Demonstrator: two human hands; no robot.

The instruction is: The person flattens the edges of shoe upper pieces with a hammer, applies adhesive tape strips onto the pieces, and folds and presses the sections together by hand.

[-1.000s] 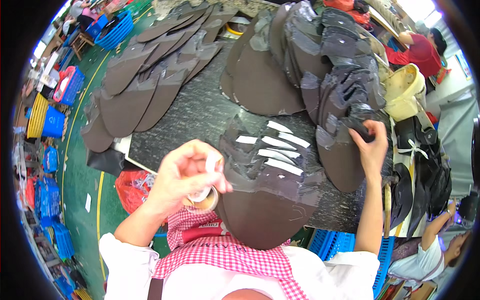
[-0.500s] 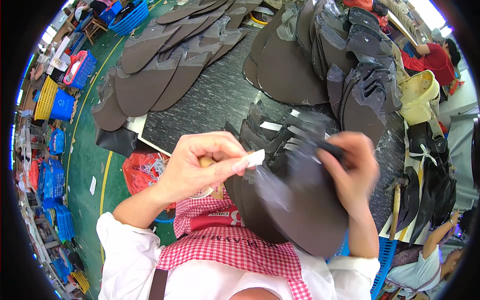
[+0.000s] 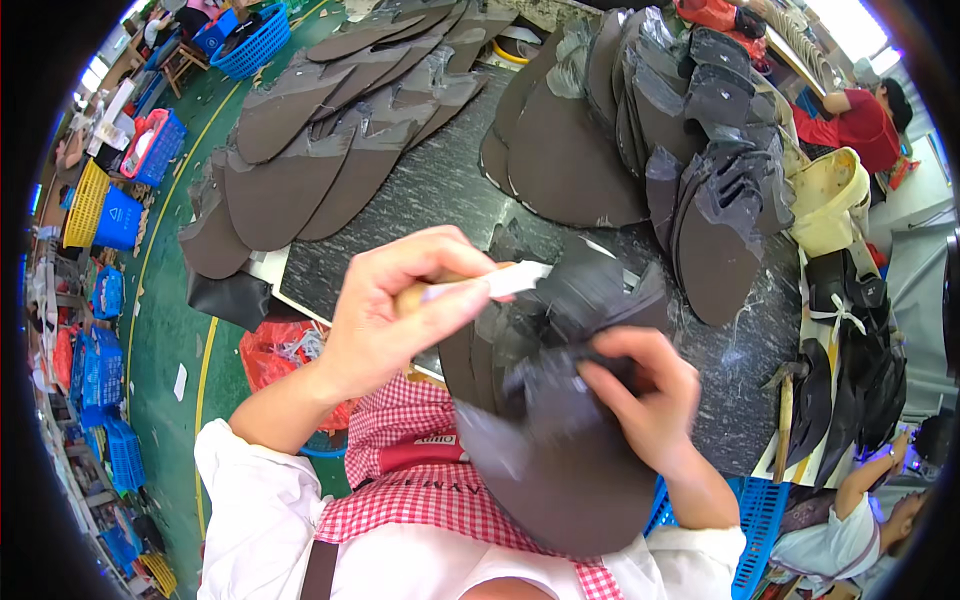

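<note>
- The left hand pinches a white strip between thumb and forefinger, with a tan roll, half hidden, tucked in the palm.
- The right hand has its fingers closed narrowly on the crumpled black top of a dark piece; blur hides the exact grip.
- Half a second ago the piece was farther right; now it has swung left and closer to the body, and covers most of the white strips on the stack. I judge that this brings it within easy reach of the held strip.
- The piece lies below the left fingers and left of the right hand, its broad rounded end toward the apron. The strip's tip is just beside its black top; whether they touch I cannot tell.
- Beyond, on the speckled counter, are a left pile and a right pile of similar pieces.
- A hammer lies at the right edge.
</note>
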